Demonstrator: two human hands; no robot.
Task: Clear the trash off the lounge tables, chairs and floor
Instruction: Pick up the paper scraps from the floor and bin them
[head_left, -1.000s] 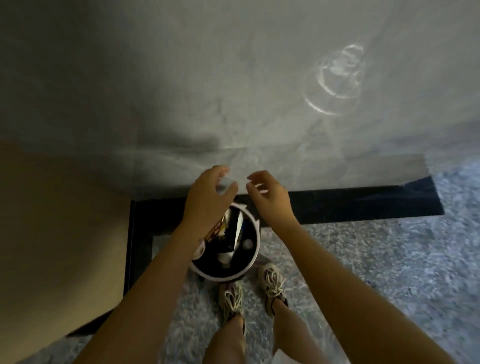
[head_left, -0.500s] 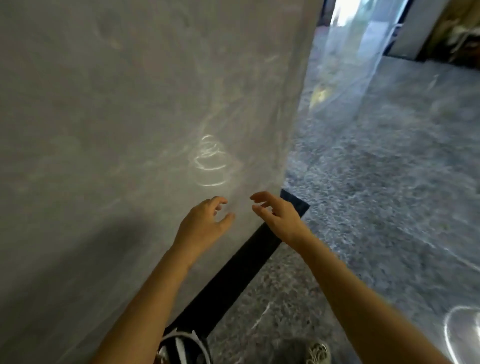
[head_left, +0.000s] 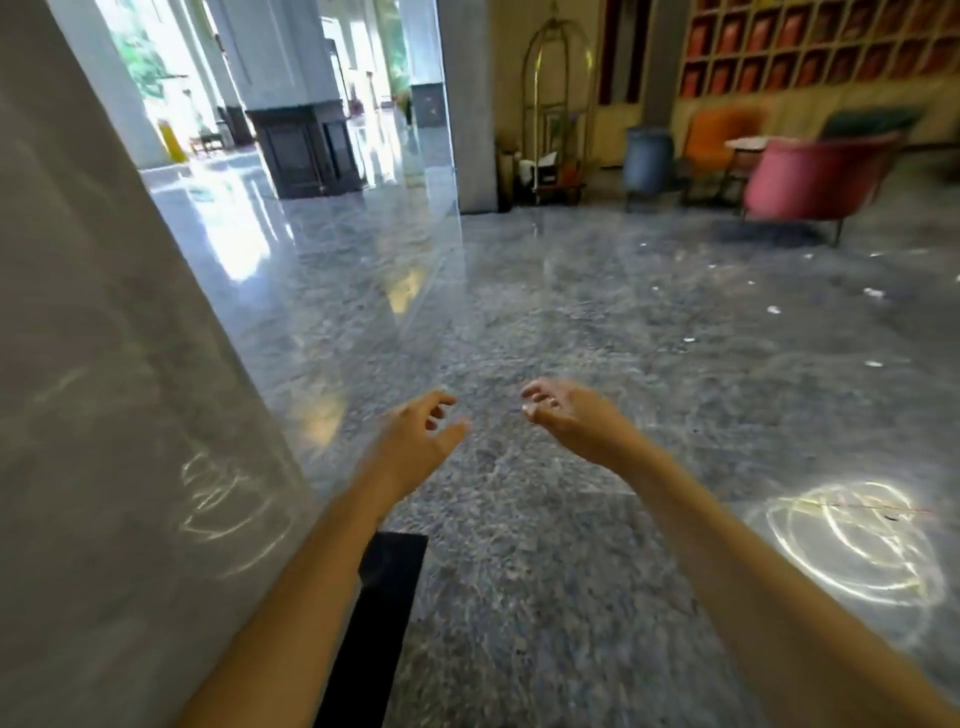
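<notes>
- Head view: two bare hands reach out over the polished grey speckled stone floor (head_left: 571, 270) of a lobby. The left hand (head_left: 415, 441) and right hand (head_left: 569, 423) are near each other, fingers loosely curled, and neither grips anything.
- Small pale specks (head_left: 774, 310) dot the floor at far right, well ahead of the hands. It is not possible to tell whether they are scraps of trash or glints of light.
- Lounge seating stands in the far right corner: a pink upholstered tub chair (head_left: 815, 176), an orange chair (head_left: 719, 132) and, between them, a small round pale tabletop (head_left: 746, 144). Blur hides whatever lies on it.
- A grey marble column (head_left: 104, 364) fills the left side, its black base (head_left: 384, 597) partly covered by the left forearm.
- A brass luggage cart (head_left: 556, 104) and a blue-grey cylindrical bin (head_left: 647, 158) stand by the back wall, both smeared by motion.
- Both forearms are cut off at the lower edge.
</notes>
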